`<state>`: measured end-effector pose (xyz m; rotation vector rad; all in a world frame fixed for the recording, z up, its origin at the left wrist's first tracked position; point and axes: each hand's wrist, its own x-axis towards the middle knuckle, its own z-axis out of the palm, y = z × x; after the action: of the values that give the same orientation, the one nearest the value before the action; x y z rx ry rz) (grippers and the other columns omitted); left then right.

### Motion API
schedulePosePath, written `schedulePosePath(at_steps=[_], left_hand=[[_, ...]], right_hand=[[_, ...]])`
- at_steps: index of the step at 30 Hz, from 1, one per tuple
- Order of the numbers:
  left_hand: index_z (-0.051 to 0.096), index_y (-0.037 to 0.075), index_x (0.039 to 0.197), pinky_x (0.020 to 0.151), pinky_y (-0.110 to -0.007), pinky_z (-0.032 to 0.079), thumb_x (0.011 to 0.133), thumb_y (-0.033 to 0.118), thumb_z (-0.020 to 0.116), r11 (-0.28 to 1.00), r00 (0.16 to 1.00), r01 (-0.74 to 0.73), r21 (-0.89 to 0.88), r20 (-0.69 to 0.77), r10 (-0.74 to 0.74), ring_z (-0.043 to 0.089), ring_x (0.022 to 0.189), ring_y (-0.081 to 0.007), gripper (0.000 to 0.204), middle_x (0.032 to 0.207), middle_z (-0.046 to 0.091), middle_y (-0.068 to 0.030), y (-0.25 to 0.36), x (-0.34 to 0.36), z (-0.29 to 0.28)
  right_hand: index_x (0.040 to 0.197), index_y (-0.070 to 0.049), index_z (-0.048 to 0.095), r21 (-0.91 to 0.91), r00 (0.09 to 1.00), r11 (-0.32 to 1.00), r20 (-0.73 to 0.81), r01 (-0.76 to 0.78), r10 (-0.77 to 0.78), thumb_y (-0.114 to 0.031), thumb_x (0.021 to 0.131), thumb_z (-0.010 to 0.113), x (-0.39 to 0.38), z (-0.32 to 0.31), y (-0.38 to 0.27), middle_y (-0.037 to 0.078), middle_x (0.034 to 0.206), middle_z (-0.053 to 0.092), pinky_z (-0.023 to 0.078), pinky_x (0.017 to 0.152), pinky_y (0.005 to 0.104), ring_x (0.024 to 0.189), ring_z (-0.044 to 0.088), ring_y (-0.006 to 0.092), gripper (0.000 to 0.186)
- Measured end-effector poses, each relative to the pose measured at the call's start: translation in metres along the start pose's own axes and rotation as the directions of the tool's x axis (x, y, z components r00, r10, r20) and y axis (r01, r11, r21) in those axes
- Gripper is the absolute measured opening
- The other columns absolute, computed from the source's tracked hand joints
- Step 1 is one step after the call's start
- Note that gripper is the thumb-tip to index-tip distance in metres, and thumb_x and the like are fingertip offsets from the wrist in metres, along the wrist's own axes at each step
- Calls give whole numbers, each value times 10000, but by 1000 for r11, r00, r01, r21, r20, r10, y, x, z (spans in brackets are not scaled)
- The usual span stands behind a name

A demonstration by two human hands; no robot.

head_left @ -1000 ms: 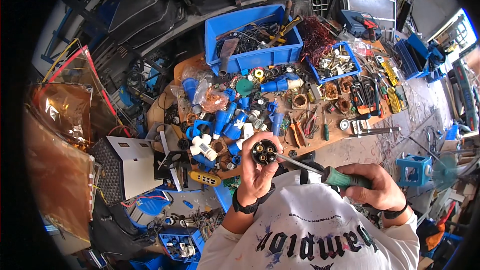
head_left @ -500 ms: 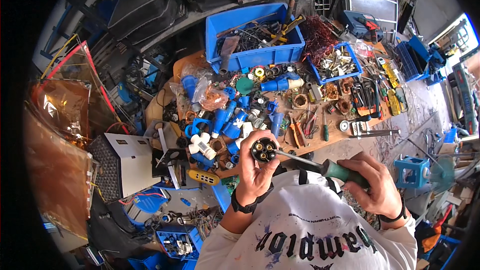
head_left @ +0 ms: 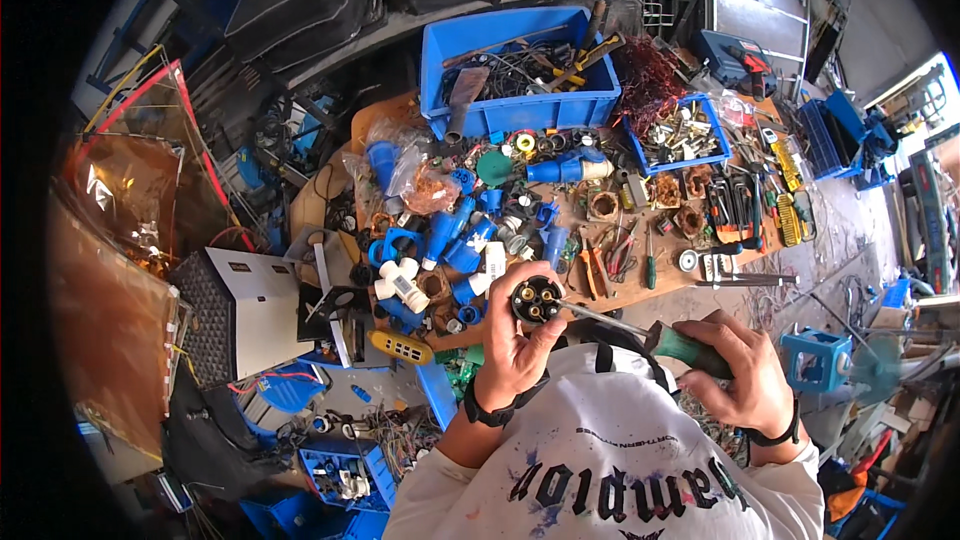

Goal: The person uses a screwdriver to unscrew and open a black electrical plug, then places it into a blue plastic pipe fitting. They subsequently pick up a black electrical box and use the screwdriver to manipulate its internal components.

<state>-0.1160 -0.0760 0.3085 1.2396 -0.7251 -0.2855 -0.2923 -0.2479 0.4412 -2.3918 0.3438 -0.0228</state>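
Beside the brown wooden bench (head_left: pixel 672 268), the left hand (head_left: pixel 513 352) pinches a round black connector (head_left: pixel 536 300); the right hand (head_left: pixel 745 377) grips a green-handled metal screwdriver (head_left: pixel 677 345).

Over the past second, right grip (head_left: pixel 752 378) has shifted on the green-handled screwdriver (head_left: pixel 690 350): fingers, first curled around the handle, now straighter along its upper side. Table (head_left: pixel 668 265) appears rotated slightly clockwise; camera moved.
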Motion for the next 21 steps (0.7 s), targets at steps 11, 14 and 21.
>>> schedulePosePath(at_steps=[11,14,21], left_hand=[[385,24,1286,658,-264,441,915,374,614,1000,999,8,-26,-41,-9,530,719,-129,559,914,576,-93,11,4,23],[394,24,1293,643,-230,439,923,309,610,999,990,17,-38,-138,-22,524,744,-107,515,977,564,-84,21,-6,37],[400,35,1326,949,-339,405,913,119,616,952,986,-141,272,-52,161,494,1135,-210,473,1228,497,-122,31,-5,69]], right_hand=[[1006,-39,569,512,930,824,-364,244,-48,-133,630,878,-11,1,45,126,1025,557,478,792,323,929,574,215,495],[999,-30,515,444,922,869,-386,217,-33,-371,699,828,-15,2,52,100,994,501,414,853,353,905,509,212,552],[1174,-43,461,654,903,738,-402,167,153,-620,932,409,-33,-5,109,80,1163,504,451,700,223,937,518,153,628]])
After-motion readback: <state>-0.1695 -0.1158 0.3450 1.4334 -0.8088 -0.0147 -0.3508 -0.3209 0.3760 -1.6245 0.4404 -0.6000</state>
